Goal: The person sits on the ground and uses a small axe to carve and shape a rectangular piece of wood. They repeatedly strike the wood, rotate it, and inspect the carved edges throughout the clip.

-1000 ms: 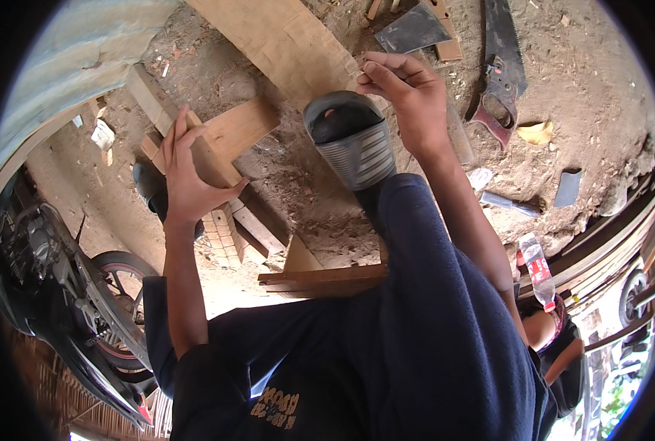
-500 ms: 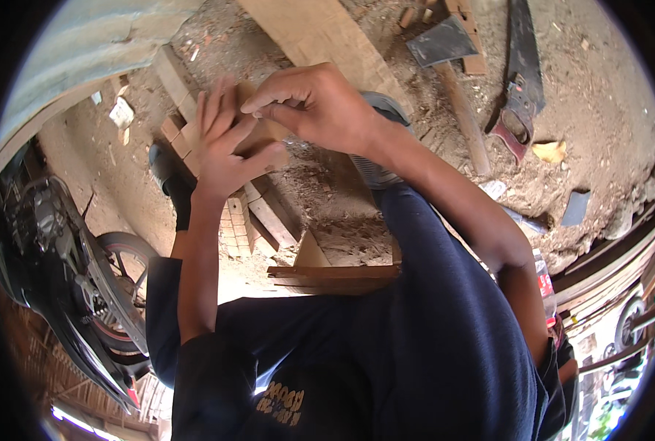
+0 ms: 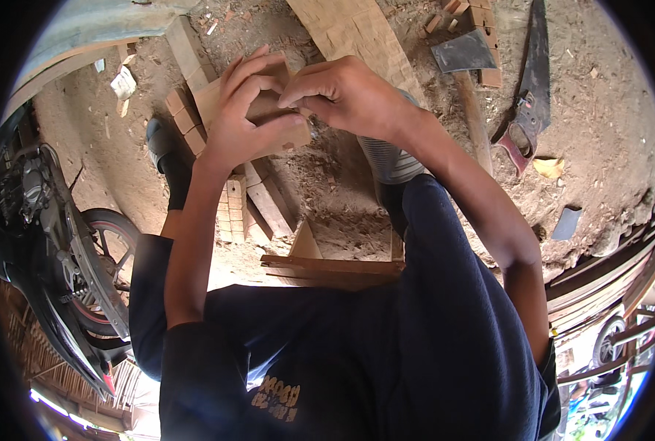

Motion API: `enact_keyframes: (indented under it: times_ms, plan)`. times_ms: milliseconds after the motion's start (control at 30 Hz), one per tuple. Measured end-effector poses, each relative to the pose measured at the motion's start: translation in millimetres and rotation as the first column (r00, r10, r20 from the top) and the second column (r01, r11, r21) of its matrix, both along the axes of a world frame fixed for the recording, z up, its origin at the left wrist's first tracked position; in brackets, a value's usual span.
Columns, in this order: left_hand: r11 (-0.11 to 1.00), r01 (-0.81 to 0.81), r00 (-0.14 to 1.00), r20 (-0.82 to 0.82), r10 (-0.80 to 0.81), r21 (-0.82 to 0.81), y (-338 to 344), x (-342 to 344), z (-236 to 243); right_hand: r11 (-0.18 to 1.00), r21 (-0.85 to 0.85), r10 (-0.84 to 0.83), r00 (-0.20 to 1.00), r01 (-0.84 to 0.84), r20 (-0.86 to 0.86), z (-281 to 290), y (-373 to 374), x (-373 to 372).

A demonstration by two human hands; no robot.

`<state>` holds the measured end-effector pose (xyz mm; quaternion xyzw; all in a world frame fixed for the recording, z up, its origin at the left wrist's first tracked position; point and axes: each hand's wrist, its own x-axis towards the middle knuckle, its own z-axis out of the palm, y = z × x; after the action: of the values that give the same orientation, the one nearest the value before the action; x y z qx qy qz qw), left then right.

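Note:
My left hand (image 3: pixel 241 110) is curved in a C shape, thumb and fingers apart, over a light wooden piece (image 3: pixel 295 140). Part of that wood is hidden beneath the hand, and I see no firm grip on it. Close to the left thumb and fingers, my right hand (image 3: pixel 346 99) is closed in a pinch. Whatever its fingertips hold, if anything, is too small or hidden to make out. Below the hands lie notched wooden blocks (image 3: pixel 232 209) and a wooden strip (image 3: pixel 271 206).
A wide plank (image 3: pixel 357 37) lies ahead on the dirt floor. To the right are a hatchet (image 3: pixel 466 53) with a wooden handle and a handsaw (image 3: pixel 527 110). A motorcycle (image 3: pixel 44 228) stands at left. Boards (image 3: pixel 327 266) lie between my legs.
My left hand has gone from spread fingers to a curved shape. Both hands sit slightly farther right in the picture, the right one still pinched. The whole view has shifted a little.

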<state>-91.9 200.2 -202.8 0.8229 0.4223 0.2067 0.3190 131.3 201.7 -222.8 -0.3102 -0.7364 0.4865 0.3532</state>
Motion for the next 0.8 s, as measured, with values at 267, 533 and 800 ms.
enact_keyframes:
  times_ms: [267,533,800]
  plan:
    - [0.996,0.061,0.998,-0.036,-0.059,0.06,3.9,-0.4,1.3,1.0,0.002,-0.009,0.998,0.009,0.057,7.2,-3.2,-0.1]
    - [0.991,0.109,0.993,-0.053,-0.105,0.073,6.6,-2.1,3.0,0.994,0.107,0.008,0.996,-0.018,0.093,8.5,-6.8,-1.0]
    - [0.987,0.127,0.991,-0.056,-0.122,0.098,7.9,-3.8,0.2,0.976,-0.177,-0.123,0.992,0.127,0.031,-14.1,-22.0,5.5]
